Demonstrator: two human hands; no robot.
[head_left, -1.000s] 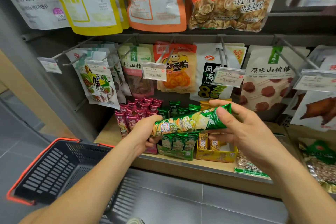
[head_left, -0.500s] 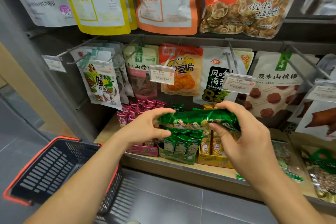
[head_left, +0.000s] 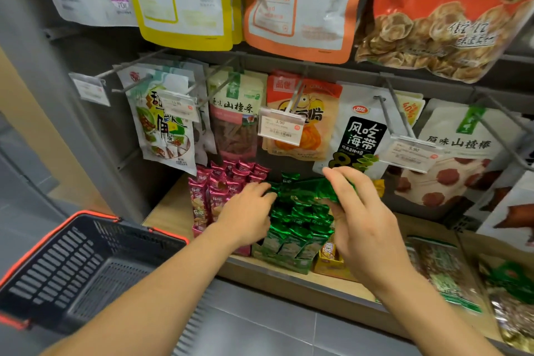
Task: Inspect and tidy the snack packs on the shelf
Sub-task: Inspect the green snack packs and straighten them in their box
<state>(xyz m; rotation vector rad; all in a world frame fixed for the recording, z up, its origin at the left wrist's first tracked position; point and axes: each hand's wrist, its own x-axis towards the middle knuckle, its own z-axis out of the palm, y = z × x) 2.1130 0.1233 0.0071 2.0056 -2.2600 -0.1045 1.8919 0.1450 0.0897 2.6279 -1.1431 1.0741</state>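
A long green snack pack point(head_left: 303, 191) lies crosswise just above the green display box point(head_left: 284, 263) of several upright green packs on the wooden shelf point(head_left: 167, 211). My right hand point(head_left: 364, 222) pinches the pack's right end between thumb and fingers. My left hand point(head_left: 245, 214) lies at its left end with fingertips against the foil; whether it grips is unclear. Pink packs point(head_left: 219, 191) stand in a box to the left, yellow packs point(head_left: 329, 254) in a box to the right.
Hanging pouches on metal hooks point(head_left: 291, 101) with price tags point(head_left: 280, 127) fill the wall above the shelf. A black shopping basket point(head_left: 86, 269) with an orange rim hangs at my left forearm. Flat bags point(head_left: 445, 272) lie on the shelf to the right.
Both hands carried the green pack forward and down from chest height to the top of the green box. The camera moved closer to the shelf.
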